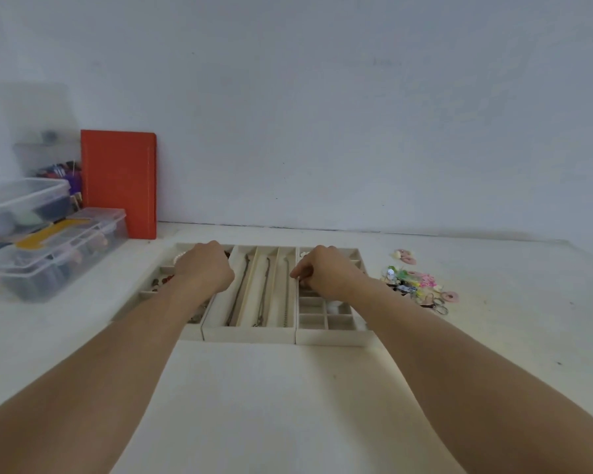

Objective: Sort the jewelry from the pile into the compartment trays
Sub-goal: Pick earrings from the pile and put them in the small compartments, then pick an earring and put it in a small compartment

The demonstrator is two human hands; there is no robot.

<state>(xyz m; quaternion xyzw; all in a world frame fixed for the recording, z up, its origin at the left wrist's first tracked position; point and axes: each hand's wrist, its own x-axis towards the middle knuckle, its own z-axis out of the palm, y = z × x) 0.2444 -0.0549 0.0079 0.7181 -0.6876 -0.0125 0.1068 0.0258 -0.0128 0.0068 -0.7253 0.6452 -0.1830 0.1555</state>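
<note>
Three cream compartment trays stand side by side. The left tray point(151, 293) holds beads, the middle tray point(250, 333) has three long slots with a chain point(265, 292) in each, and the right tray point(329, 336) is a grid of small cells. The jewelry pile point(413, 285), colourful, lies on the table right of the trays. My left hand point(204, 268) hovers over the border of the left and middle trays with its fingers curled under; what they touch is hidden. My right hand point(324, 273) is at the right tray's left edge and pinches something small and pale at its fingertips.
Stacked clear plastic boxes point(52, 244) with craft supplies fill the left side, and a red book point(119, 183) leans on the wall behind them. A few pink pieces point(404, 255) lie beyond the pile. The white table point(254, 405) stretches toward me.
</note>
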